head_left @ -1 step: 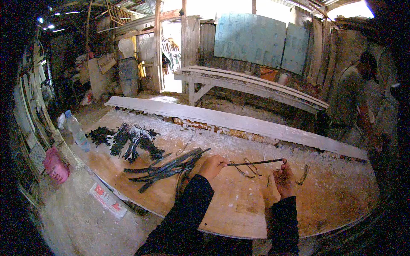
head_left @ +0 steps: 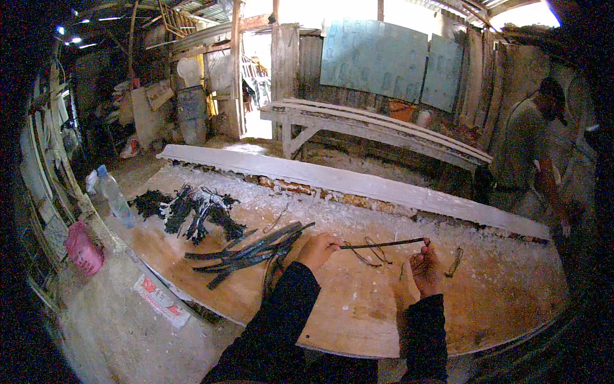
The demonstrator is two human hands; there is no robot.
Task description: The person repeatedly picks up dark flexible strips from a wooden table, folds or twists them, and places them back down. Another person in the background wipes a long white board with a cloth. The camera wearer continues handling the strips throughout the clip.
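Head view: left hand [head_left: 318,251] and right hand [head_left: 426,267] each pinch one end of a thin, straight, dark strip [head_left: 384,244] above the brown wooden surface [head_left: 358,320]; a loosened pinch could drop it onto the thin brown looped cord [head_left: 364,261] beneath.

My feed comes through dim and grainy. Daylight glares white in the doorway [head_left: 257,118] and the opening above the blue panels [head_left: 374,57]; a person [head_left: 518,144] at right sinks into shadow. I see the worktable [head_left: 364,326] edges bowing, corners speckled black.
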